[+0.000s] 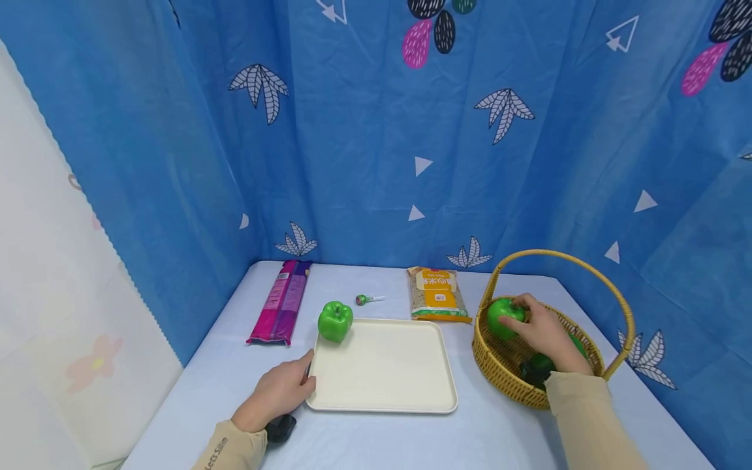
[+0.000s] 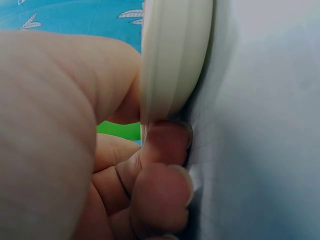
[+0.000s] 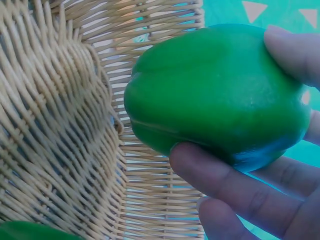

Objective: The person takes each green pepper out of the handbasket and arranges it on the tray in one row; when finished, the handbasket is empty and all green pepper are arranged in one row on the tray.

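Observation:
My left hand (image 1: pixel 279 390) grips the left edge of a cream rectangular tray (image 1: pixel 384 365). In the left wrist view, the thumb lies against one face of the tray's rim (image 2: pixel 172 60) and fingertips (image 2: pixel 160 195) curl at its edge. A green bell pepper (image 1: pixel 335 322) sits at the tray's far left corner. Over at the right, my right hand (image 1: pixel 548 334) holds another green bell pepper (image 1: pixel 501 318) inside a wicker basket (image 1: pixel 499 375). Fingers and thumb close around that pepper in the right wrist view, with the woven wall behind it.
Dark green produce (image 1: pixel 539 367) lies in the basket, partly hidden by my right arm; the basket's tall handle (image 1: pixel 552 252) arches above. Behind the tray lie a lollipop (image 1: pixel 367 299) and a grain bag (image 1: pixel 437 294). A pink-purple packet (image 1: pixel 282 302) lies at left, before a blue curtain (image 1: pixel 376 143).

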Demonstrator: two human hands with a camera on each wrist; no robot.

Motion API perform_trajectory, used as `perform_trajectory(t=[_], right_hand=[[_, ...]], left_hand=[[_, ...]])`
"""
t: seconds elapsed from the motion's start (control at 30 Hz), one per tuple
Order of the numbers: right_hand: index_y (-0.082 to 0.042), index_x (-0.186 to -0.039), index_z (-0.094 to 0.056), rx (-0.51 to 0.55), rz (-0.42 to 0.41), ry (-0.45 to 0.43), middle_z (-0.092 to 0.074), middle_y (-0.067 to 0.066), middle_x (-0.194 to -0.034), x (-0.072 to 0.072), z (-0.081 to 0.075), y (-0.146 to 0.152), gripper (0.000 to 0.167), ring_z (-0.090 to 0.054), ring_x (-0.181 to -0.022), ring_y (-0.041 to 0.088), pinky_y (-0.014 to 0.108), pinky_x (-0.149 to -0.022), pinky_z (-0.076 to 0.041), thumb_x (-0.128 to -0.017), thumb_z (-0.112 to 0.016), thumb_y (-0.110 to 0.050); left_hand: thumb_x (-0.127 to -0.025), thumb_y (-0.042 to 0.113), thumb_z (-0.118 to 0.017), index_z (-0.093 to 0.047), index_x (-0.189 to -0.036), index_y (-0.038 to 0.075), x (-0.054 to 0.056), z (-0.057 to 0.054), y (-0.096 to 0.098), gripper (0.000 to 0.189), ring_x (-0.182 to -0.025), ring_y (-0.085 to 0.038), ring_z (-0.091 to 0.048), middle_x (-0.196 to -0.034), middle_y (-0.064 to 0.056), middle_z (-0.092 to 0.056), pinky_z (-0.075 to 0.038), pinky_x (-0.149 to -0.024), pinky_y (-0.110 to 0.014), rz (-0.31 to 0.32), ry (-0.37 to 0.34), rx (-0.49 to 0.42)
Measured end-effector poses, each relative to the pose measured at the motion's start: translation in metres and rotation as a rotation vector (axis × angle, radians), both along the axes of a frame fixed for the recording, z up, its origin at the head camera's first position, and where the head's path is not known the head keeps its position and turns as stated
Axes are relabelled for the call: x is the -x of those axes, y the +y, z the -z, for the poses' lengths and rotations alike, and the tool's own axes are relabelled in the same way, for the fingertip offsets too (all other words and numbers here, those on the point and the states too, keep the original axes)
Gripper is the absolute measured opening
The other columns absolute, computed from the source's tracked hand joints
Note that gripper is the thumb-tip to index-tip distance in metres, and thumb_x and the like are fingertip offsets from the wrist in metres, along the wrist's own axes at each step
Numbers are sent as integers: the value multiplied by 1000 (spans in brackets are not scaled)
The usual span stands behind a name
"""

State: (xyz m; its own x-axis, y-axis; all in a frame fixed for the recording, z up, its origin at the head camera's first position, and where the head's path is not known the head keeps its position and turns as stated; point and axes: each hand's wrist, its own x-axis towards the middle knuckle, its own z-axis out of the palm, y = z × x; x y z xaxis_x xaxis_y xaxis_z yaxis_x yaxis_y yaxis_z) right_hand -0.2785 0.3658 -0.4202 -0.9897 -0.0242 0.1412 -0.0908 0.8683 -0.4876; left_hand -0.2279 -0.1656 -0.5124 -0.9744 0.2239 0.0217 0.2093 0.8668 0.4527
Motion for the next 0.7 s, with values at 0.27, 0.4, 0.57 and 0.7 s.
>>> perform_trajectory(t=[0.27, 0.4, 0.57, 0.7], right_hand=[[-6, -137, -48, 11, 3, -7, -65, 20, -107, -6, -7, -3, 71, -59, -80, 25, 36, -62, -47, -94, -65, -60], [-8, -137, -49, 14, -12, 42, -65, 21, -110, -13, -15, -14, 68, -62, -84, 26, 36, -64, -48, -95, -65, -59], [-7, -135, -52, 49, -79, 119, -66, 19, -111, -21, -31, -47, 62, -64, -85, 25, 36, -65, -52, -95, -68, -52], [-11, -131, -54, 70, -149, 135, -66, 15, -105, -21, -38, -83, 54, -61, -76, 22, 34, -62, -51, -95, -72, -46]], left_hand=[[-94, 25, -63, -47, -153, 0, 0, 2, 0, 66, -55, -12, -42, -64, 5, -48, -30, -51, -30, 0, -21, -11], [-94, 26, -63, -47, -153, 0, 1, 2, -2, 66, -55, -12, -41, -63, 5, -48, -29, -51, -30, 0, -16, 4], [-94, 27, -63, -48, -152, 0, 2, 2, -2, 66, -54, -11, -40, -62, 6, -48, -29, -51, -29, 6, -3, 11], [-94, 26, -63, -48, -152, 0, 2, 2, -2, 66, -54, -11, -40, -63, 6, -48, -29, -51, -29, 9, 2, 9]])
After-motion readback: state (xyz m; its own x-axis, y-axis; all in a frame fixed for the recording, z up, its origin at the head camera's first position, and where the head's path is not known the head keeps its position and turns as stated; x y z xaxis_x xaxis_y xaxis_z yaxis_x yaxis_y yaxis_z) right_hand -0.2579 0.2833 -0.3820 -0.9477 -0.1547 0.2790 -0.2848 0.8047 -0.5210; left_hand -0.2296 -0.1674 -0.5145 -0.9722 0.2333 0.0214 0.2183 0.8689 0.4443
